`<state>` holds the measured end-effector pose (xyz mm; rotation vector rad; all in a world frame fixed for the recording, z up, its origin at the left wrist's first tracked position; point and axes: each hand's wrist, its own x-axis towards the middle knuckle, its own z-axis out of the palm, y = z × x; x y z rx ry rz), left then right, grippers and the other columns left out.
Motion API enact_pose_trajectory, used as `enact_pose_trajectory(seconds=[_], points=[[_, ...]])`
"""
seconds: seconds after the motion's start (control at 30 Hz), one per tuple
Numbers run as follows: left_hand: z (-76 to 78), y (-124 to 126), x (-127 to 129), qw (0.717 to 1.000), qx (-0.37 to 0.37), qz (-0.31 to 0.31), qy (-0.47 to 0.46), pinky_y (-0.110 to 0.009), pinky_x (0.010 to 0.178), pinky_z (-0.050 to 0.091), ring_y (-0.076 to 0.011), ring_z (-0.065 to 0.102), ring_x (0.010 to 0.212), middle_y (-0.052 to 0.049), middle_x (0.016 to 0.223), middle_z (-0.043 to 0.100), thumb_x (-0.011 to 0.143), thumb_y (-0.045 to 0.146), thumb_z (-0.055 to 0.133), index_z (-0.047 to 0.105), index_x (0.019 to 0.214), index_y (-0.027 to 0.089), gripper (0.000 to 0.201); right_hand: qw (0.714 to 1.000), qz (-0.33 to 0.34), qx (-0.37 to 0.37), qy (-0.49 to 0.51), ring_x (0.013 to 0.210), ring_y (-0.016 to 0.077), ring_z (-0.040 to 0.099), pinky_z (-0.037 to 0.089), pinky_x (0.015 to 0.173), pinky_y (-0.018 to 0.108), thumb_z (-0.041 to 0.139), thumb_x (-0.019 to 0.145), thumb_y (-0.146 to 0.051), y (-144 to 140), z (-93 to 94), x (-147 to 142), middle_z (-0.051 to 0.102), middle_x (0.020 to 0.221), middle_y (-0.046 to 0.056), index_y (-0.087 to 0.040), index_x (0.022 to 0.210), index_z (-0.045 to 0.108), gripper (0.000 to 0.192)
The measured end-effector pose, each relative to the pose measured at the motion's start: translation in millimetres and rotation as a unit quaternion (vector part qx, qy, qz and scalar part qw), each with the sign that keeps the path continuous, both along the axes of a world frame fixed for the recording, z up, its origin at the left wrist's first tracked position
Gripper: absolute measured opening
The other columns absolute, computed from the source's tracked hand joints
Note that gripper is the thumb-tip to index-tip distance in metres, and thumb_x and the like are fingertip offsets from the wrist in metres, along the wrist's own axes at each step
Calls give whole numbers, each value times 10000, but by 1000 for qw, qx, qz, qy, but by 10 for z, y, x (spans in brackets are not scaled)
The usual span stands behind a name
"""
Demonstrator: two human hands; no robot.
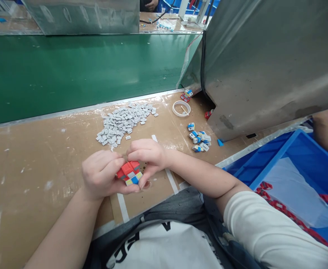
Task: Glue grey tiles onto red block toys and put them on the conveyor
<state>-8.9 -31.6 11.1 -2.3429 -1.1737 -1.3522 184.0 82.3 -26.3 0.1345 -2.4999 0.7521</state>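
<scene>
A small red toy piece (128,169) with a yellow, blue and white end is between my two hands, above the brown tabletop (54,168). My left hand (101,173) grips it from the left, thumb along its lower side. From the right, the closed fingers of my right hand (148,157) hold its other side and partly cover it. Just beyond my hands lies a heap of small grey-white tiles (121,121). To the right sit several blue, white and yellow toy pieces (199,138).
A white ring-shaped roll (181,108) lies near a red-and-blue piece (186,95). A large metal housing (265,67) rises on the right, and a green conveyor belt (91,71) runs behind the table. Blue bins (318,157) with red parts (278,205) stand at right, near another person's arm (322,130).
</scene>
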Motion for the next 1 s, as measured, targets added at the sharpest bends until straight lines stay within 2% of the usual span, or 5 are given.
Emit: enact_pose_trajectory(seconds=[0.3, 0.5, 0.67, 0.83, 1.0], points=[[-188, 127, -195, 998, 8, 57, 10, -353, 674, 572, -260, 807, 802, -90, 929, 825, 979, 787, 638, 724, 1158, 258, 565, 989, -11, -136, 58, 961, 169, 656, 560, 902, 333, 765, 959, -662, 146, 41, 46, 706, 1140, 89, -153, 1440, 586, 723], [-272, 183, -183, 995, -46, 45, -75, -341, 746, 592, -255, 794, 856, -94, 982, 822, 926, 816, 680, 734, 1159, 230, 633, 990, -38, -100, 88, 954, 175, 658, 576, 893, 348, 796, 982, -536, 183, 3, -5, 698, 1118, 81, -169, 1452, 559, 641], [-276, 215, -156, 971, -170, 60, -157, -299, 686, 530, -183, 672, 729, -53, 940, 759, 955, 845, 608, 727, 1169, 205, 685, 991, -109, -42, 61, 913, 181, 642, 579, 843, 348, 832, 943, -547, 291, 14, -80, 703, 1087, 92, -155, 1408, 575, 660], [-377, 269, -140, 907, -211, 101, -350, -295, 710, 545, -183, 680, 843, -118, 1219, 717, 1082, 768, 406, 596, 1446, 204, 697, 983, -171, -43, 46, 950, 182, 634, 573, 780, 302, 875, 881, -562, 817, 196, -418, 687, 1148, 108, -151, 1365, 645, 676], [-328, 259, -93, 901, -252, 122, -332, -341, 773, 559, -216, 683, 870, -94, 1112, 730, 1112, 617, 450, 694, 1180, 218, 472, 914, -364, -177, -13, 1051, 152, 635, 538, 875, 235, 864, 874, -393, 1743, 472, -1195, 685, 1277, 100, -140, 1314, 738, 522]])
